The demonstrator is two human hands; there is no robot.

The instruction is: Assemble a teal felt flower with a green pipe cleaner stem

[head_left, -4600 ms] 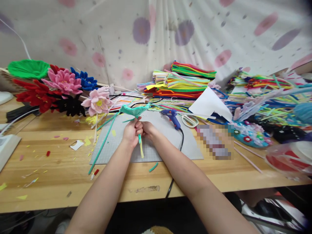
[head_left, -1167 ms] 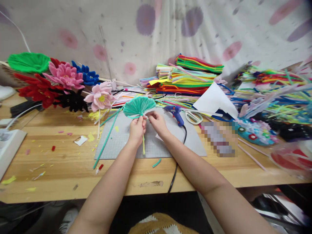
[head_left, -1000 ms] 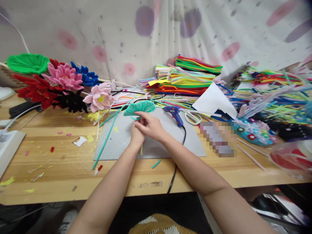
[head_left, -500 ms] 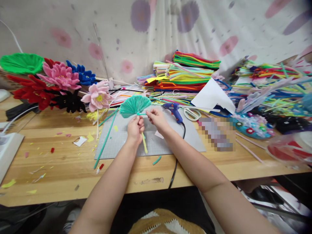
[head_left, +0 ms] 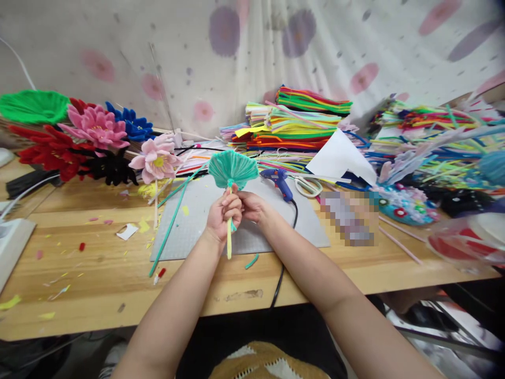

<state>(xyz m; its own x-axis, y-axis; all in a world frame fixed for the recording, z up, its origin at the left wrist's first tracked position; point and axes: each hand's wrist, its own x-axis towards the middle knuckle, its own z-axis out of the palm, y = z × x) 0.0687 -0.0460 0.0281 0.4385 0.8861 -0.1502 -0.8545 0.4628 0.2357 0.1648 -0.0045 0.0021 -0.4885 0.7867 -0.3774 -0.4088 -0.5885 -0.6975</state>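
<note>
My left hand (head_left: 221, 216) is closed round the pale yellow stem of a teal fan-shaped pipe-cleaner leaf (head_left: 232, 168), held upright over the grey cutting mat (head_left: 303, 226). The stem's lower end sticks out below my fist. My right hand (head_left: 252, 205) is closed against the same stem just right of my left, fingers pinched on it near a short teal bit. A long teal pipe cleaner (head_left: 169, 229) lies slanted across the mat's left edge.
A blue glue gun (head_left: 279, 181) with its black cord and scissors (head_left: 306, 184) lie behind the mat. Pipe-cleaner flowers (head_left: 94, 137) lie at the back left, stacks of coloured pipe cleaners (head_left: 295, 123) behind and right. Scraps litter the wooden table (head_left: 79, 284).
The leaf has turned from lying flat to standing upright and facing me. My right hand came off the stem, then closed on it again beside my left hand.
</note>
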